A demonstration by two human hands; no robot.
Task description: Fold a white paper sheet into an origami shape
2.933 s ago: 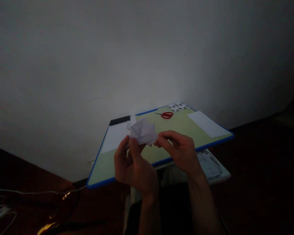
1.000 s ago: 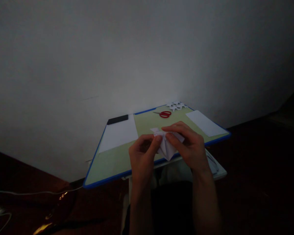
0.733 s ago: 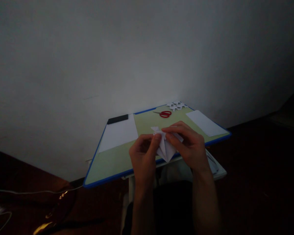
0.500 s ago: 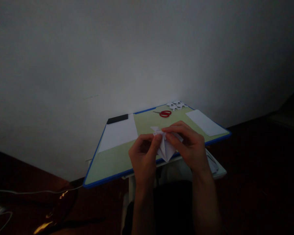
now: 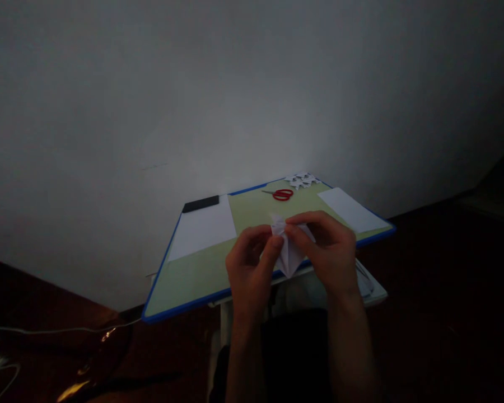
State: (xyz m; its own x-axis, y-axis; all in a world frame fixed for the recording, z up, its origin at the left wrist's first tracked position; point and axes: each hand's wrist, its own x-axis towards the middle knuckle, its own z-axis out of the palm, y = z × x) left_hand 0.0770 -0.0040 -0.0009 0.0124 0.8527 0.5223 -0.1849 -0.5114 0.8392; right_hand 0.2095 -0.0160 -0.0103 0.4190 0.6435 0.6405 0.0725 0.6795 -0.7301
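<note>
Between my hands, above the table's near edge, is a folded piece of white paper (image 5: 290,257) with a point hanging downward. My left hand (image 5: 252,260) pinches its left side, thumb in front. The thumb and forefinger of my right hand (image 5: 328,246) grip it near the top right. Small folds stick up at its top, slightly blurred. Beyond the hands, red-handled scissors (image 5: 282,195) lie on the green tabletop (image 5: 252,210). Several small folded white paper pieces (image 5: 303,179) are grouped at the far corner.
White sheets (image 5: 204,229) lie at the left, with a black flat object (image 5: 200,204) on their far edge. A white paper stack (image 5: 353,210) rests at the right. The wall (image 5: 235,101) rises behind the blue-edged table. A white cable (image 5: 63,330) runs at lower left.
Both hands have shifted slightly to the right. The upper folds of the paper have moved, and my left thumb and fingers sit closer to my right fingertips.
</note>
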